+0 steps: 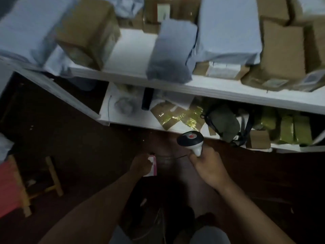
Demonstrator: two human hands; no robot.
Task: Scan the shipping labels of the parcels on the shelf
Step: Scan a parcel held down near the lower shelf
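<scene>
Below the white shelf (211, 88), the right hand (209, 166) wraps its fingers around the handle of a scanner (190, 139), head tilted toward the lower tier. The left hand (140, 164) pinches a small pink-and-white card (152, 164). Grey mailers (172, 50) and brown boxes (281, 53) crowd the upper tier.
</scene>
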